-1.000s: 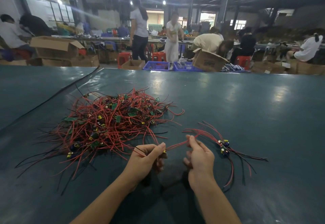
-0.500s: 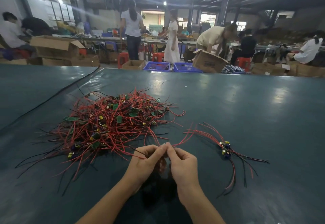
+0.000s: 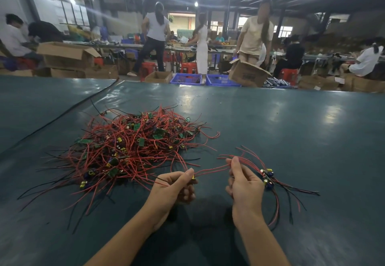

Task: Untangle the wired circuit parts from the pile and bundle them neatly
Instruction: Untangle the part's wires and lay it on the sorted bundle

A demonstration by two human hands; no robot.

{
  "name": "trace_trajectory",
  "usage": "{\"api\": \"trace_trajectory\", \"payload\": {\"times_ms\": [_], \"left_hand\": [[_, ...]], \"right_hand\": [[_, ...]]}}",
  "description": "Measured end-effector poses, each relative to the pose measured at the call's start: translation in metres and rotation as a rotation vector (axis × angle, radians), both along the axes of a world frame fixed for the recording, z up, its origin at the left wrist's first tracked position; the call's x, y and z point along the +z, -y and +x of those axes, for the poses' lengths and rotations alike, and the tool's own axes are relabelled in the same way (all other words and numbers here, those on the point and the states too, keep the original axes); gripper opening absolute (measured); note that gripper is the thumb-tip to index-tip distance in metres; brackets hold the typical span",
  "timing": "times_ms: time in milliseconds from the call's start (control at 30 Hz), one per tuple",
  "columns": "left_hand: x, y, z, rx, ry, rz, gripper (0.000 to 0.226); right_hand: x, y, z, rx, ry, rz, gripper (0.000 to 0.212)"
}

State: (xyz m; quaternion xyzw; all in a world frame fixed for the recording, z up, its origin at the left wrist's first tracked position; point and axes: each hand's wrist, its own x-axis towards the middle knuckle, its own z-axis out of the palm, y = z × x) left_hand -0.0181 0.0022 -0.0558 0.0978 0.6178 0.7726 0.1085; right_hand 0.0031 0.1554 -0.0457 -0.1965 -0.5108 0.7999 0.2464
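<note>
On the dark green table (image 3: 270, 140), left of centre, lies a wide tangled pile (image 3: 133, 146) of red and black wires and small circuit boards. A small sorted bundle (image 3: 267, 177) rests just beside the right hand (image 3: 243, 184), whose curled fingers grip red strands (image 3: 212, 169). These stretch to the left hand (image 3: 173, 186), thumb and forefinger pinching them, near the pile's front edge.
</note>
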Motion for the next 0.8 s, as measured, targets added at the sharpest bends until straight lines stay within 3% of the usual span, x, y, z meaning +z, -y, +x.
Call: {"api": "trace_trajectory", "payload": {"times_ms": [133, 267, 433, 567, 633, 800], "left_hand": [[0.001, 0.004, -0.006, 0.051, 0.202, 0.231, 0.015], [0.004, 0.003, -0.008, 0.089, 0.268, 0.256, 0.021], [0.01, 0.006, -0.008, 0.048, 0.35, 0.29, 0.038], [0.011, 0.008, -0.002, -0.198, 0.306, 0.286, 0.038], [0.008, 0.008, 0.0, -0.283, 0.256, 0.17, 0.041], [0.003, 0.007, -0.002, -0.216, 0.26, 0.019, 0.048]], "right_hand": [[0.004, 0.003, 0.003, 0.029, -0.081, -0.002, 0.026], [0.006, 0.007, 0.008, 0.106, -0.155, 0.033, 0.027], [0.005, 0.006, 0.011, 0.262, -0.221, -0.098, 0.069], [0.005, 0.019, 0.011, 0.394, 0.01, 0.153, 0.05], [0.004, 0.031, 0.014, 0.527, 0.018, 0.176, 0.041], [0.004, 0.038, 0.018, 0.598, 0.041, 0.134, 0.033]]}}
